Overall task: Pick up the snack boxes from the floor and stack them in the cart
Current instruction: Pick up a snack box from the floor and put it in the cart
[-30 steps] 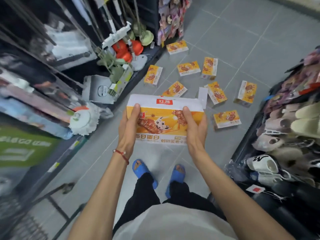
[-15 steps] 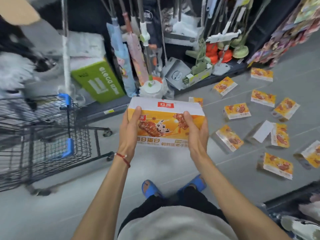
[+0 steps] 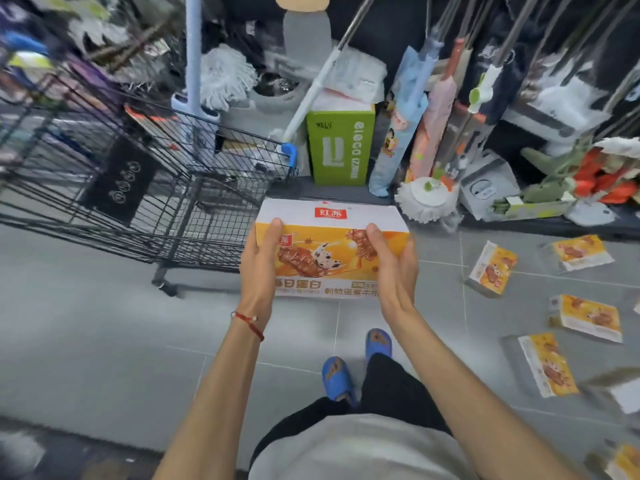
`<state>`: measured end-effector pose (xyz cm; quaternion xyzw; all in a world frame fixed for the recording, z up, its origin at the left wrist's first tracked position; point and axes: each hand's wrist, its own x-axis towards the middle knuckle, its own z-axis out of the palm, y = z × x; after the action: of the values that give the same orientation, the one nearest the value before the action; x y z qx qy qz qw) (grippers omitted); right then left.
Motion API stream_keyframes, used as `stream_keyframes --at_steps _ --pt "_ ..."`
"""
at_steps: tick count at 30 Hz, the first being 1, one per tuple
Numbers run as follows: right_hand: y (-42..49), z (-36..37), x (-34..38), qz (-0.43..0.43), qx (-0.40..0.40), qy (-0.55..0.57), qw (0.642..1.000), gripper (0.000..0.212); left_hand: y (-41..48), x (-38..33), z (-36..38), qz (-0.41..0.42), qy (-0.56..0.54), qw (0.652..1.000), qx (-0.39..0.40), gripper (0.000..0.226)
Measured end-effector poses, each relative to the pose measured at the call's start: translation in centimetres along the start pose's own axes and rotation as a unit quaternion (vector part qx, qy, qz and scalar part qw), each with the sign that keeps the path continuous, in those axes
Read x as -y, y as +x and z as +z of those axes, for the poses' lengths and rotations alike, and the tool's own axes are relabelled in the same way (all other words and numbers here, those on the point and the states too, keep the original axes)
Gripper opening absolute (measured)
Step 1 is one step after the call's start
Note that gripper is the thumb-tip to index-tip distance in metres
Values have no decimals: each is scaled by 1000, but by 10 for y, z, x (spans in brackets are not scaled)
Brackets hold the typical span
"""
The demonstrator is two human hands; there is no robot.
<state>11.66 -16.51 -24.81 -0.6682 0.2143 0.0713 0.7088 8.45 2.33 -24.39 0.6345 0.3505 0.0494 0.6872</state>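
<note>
Over grey floor (image 3: 86,323), snack box (image 3: 329,251) sits clamped between left grip (image 3: 258,268) and right grip (image 3: 393,268).

L hand (image 3: 259,268) & R hand (image 3: 393,268) grip 1 snack box (image 3: 329,252) beside cart (image 3: 166,209).

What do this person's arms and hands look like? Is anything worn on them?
Both forearms are bare, with no sleeves or gloves in view. The left hand has a thin red string bracelet with a small pale bead at its wrist. The right hand and its wrist wear nothing.
</note>
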Motion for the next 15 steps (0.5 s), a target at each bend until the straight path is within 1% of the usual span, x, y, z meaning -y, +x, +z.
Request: stream_keyframes --at_steps 3,7,9,12,15 --pt "4 35 2 4 45 -22 999 45 11 0 -28 -12 -29 999 -42 108" --pt "18 78 6 7 95 -49 994 53 21 -10 -49 0 -55 994 -99 102" --pt "27 98 8 8 119 -59 991 55 27 -17 -56 8 -67 990 -122 89" --pt "42 131 13 18 165 -77 983 51 41 -30 -68 4 -81 983 -168 81" --pt "58 158 18 29 199 -85 976 50 57 -41 -74 12 -81 975 -206 53"
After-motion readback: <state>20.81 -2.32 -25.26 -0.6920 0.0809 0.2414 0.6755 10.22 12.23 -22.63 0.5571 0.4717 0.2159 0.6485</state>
